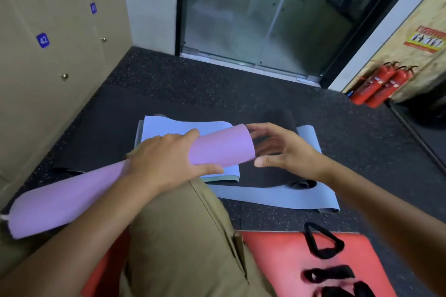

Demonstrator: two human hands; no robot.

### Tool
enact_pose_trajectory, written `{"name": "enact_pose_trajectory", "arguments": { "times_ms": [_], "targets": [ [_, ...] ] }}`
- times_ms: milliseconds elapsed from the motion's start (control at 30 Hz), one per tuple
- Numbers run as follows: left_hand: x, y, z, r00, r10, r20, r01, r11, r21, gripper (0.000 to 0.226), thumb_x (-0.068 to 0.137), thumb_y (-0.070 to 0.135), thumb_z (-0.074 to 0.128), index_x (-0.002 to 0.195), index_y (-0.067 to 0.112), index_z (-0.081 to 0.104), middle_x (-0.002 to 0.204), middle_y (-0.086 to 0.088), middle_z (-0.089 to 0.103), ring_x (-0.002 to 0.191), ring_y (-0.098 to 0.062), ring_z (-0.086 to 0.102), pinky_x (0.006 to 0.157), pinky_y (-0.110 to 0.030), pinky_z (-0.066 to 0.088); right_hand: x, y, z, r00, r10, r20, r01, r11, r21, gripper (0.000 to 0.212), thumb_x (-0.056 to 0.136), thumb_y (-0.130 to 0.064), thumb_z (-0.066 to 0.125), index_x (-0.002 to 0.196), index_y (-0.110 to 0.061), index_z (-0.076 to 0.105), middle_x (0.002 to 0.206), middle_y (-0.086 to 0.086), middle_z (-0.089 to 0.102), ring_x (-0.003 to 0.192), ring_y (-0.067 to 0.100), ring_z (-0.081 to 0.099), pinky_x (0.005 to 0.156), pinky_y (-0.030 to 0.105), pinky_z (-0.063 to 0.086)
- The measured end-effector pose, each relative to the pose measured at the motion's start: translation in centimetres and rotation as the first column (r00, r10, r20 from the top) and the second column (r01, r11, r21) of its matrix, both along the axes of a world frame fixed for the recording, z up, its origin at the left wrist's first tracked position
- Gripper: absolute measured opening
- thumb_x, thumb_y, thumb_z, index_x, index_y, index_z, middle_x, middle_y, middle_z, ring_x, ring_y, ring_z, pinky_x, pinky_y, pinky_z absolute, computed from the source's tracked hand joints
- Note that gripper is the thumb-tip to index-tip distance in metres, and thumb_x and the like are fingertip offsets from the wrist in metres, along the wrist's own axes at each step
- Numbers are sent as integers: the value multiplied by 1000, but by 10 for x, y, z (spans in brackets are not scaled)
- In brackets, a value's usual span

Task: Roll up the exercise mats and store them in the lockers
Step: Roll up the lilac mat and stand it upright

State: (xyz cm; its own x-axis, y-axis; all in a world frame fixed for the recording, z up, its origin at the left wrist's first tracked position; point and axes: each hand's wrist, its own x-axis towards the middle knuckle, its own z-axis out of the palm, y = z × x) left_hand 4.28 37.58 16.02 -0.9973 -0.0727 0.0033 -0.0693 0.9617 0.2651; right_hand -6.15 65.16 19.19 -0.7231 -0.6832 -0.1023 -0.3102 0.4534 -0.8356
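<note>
A rolled purple mat [72, 200] lies slanted across my lap, its far end raised over the floor. My left hand [166, 161] grips the roll around its middle, thumb below it. My right hand [284, 149] is at the roll's open far end with fingers spread and relaxed, fingertips by the rim; whether they touch it is unclear. Beyond lie a folded light blue mat [183, 130], a dark rolled mat [280, 176] and a grey-blue mat [277, 195] flat on the floor. The lockers [48, 60], numbered 41 and 42, stand shut on the left.
A red mat [284, 258] with black straps [323, 241] lies on the dark rubber floor at the lower right. Two red fire extinguishers [381, 84] lean at the right wall. A glass door [253, 12] is straight ahead. My tan trouser leg [183, 236] fills the centre bottom.
</note>
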Motion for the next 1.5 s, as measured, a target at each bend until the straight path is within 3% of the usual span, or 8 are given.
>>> {"name": "enact_pose_trajectory", "arguments": {
  "times_ms": [167,367,500,867,967,1133,1333,1500],
  "targets": [
    [-4,2,-1,998,-20,54,21,999,-31,89,56,107,28,114,41,43,110,6,66,96,-31,60,80,-41,48,-5,52,-16,994,-92,60,69,948,310,41,87,-28,79,125,-27,65,115,-8,72,101,9,71,88,25,56],
    [-1,7,7,997,-11,79,18,996,-89,89,62,102,31,121,38,45,110,5,66,83,-25,43,73,-38,37,0,137,-73,991,-93,92,-14,627,779,19,85,-40,81,100,-34,71,99,-17,72,92,-2,66,83,24,50],
    [1,7,10,996,-12,91,19,997,-73,88,61,101,30,118,37,46,109,4,67,83,-25,43,74,-39,38,14,168,-94,973,-189,133,-6,553,833,40,83,-47,80,117,-29,65,109,-18,67,100,1,63,84,23,49],
    [0,7,6,998,-14,69,19,996,-82,86,59,104,26,109,36,44,104,5,66,82,-27,46,73,-39,41,16,175,-123,967,-190,172,-64,470,880,27,84,-50,76,94,-27,68,98,-9,72,92,9,66,81,28,51],
    [1,7,5,999,-10,50,15,996,-92,85,60,103,26,107,36,44,102,6,66,80,-27,46,71,-38,40,17,171,-126,916,-273,292,-57,633,772,19,94,-34,71,89,-16,67,91,3,76,85,16,72,81,31,55],
    [2,6,4,999,0,41,4,996,-92,81,61,103,27,103,35,42,102,6,66,79,-27,46,69,-38,40,29,153,-128,659,-359,661,188,929,318,16,100,-20,65,95,-5,66,88,8,62,81,20,62,80,32,53],
    [4,6,5,1000,5,27,-2,996,-89,78,63,101,28,103,35,40,103,6,67,79,-26,44,69,-37,38,51,109,-134,317,-183,931,625,778,-60,33,104,-25,47,109,-4,72,88,6,59,79,22,59,85,36,55],
    [3,6,5,1000,0,26,2,996,-89,73,64,101,29,100,37,35,103,7,67,78,-25,44,68,-37,37,59,68,-126,349,18,937,721,634,-281,38,102,-17,38,118,-8,72,107,9,62,92,26,63,89,35,55]
  ]
}}
